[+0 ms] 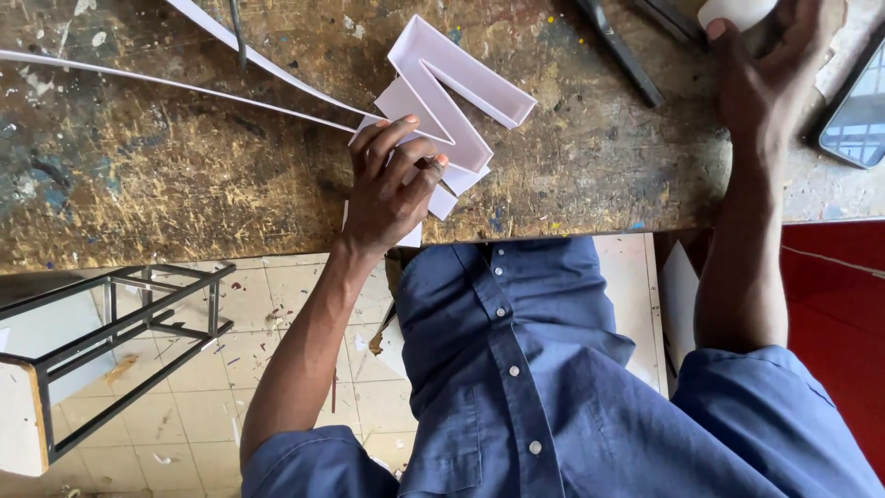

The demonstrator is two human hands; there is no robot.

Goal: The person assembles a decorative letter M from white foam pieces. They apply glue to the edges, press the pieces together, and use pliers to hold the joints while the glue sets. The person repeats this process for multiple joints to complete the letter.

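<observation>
Left hand (392, 184) at frame centre, fingers curled, pressing white letter form (452, 88) flat on scarred counter (184, 175), likely steadying it. White strip (184, 85) trails to upper left. Right hand (770, 74), upper right, wraps white roll (737, 11) beside phone (857, 106); grip partly cropped.

We see bare counter (166, 184) left of the white folded letter form (442, 92); two white strips (184, 88) cross it, and dark tools (622, 51) lie between our hands.
</observation>
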